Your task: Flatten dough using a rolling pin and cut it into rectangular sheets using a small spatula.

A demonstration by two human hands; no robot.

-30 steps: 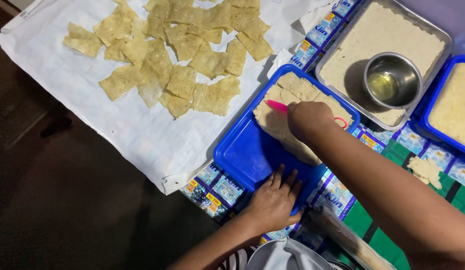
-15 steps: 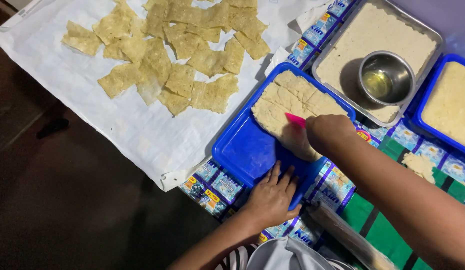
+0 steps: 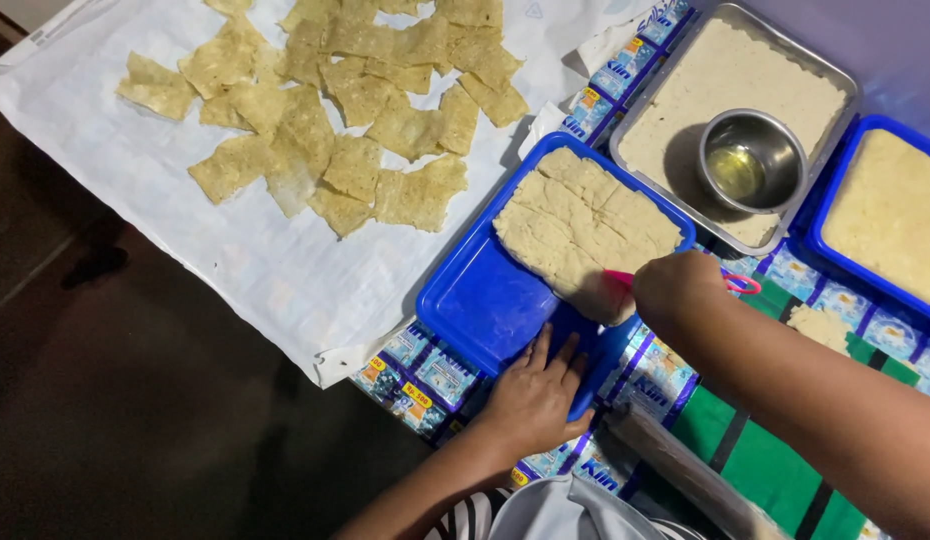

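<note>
A blue plastic tray [image 3: 475,300] lies on the table with a slab of pale dough [image 3: 580,225] filling its far half, scored into pieces. My left hand [image 3: 535,395] presses flat on the tray's near edge. Over the slab's near right corner, my right hand [image 3: 675,290] is closed around a pink cutter [image 3: 740,283], whose tip touches the dough.
Several thin cut dough squares [image 3: 335,140] lie spread on white paper [image 3: 185,250] at the left. A metal tray of dough [image 3: 725,70] holds a small steel bowl of oil [image 3: 750,160]. Another blue tray of dough [image 3: 885,220] stands at the right. A rolling pin [image 3: 685,475] lies near me.
My right hand with the pink cutter has drawn back across the slab from its far side to its near right corner. The left hand has stayed on the tray's edge.
</note>
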